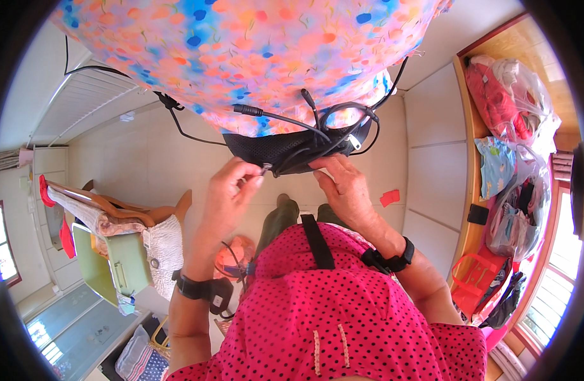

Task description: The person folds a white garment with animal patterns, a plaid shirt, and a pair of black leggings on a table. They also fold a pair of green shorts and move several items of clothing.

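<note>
A black mesh pouch (268, 147) hangs below a floral cloth (273, 43) in front of me. Black cables (296, 122) with round plug ends spill over the pouch's top. My left hand (237, 188) pinches a small metal zipper pull (267, 167) at the pouch's left lower edge. My right hand (342, 188) has thumb and forefinger on the right lower edge of the pouch. Above that hand, a second silver zipper pull (354, 142) shows against the mesh. The inside of the pouch is hidden.
On the right, a wooden ledge (470, 200) bears plastic bags of clothes (520, 209), a black phone (477, 214) and a red bag (485, 281). A wooden chair (154, 214) and a green bin (120, 266) stand left. Red paper (390, 197) lies on the floor.
</note>
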`<action>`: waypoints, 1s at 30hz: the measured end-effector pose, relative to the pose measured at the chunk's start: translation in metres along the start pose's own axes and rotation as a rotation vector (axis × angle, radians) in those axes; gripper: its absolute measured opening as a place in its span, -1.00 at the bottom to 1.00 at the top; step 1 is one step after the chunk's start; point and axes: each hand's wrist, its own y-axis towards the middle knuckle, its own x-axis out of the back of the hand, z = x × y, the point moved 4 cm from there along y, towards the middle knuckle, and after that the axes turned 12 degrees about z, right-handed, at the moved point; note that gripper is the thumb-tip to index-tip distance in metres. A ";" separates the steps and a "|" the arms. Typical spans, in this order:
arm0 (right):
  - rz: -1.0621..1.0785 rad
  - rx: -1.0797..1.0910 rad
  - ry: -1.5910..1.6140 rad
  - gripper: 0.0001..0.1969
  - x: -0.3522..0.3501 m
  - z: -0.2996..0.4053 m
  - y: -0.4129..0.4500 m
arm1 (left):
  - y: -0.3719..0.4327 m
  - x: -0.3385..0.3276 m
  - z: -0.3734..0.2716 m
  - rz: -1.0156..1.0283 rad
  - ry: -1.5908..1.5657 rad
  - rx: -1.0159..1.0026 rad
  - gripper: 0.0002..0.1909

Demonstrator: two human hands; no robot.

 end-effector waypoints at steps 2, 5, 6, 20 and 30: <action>0.010 0.087 0.076 -0.79 -0.005 0.004 0.002 | 0.006 -0.016 -0.007 -0.007 -0.121 0.005 -0.93; 0.074 0.055 0.150 -0.76 -0.014 0.003 0.002 | 0.013 -0.030 -0.009 0.001 -0.194 0.111 -0.90; 0.070 0.052 0.149 -0.76 -0.015 0.005 0.002 | 0.014 -0.031 -0.010 -0.003 -0.179 0.097 -0.89; 0.348 -0.187 0.835 -0.82 -0.033 -0.021 -0.006 | 0.027 -0.045 -0.015 -0.015 -0.232 0.093 -0.88; 0.293 -0.184 0.365 -0.69 -0.005 -0.024 -0.022 | 0.025 -0.043 -0.007 -0.072 -0.046 0.032 -0.84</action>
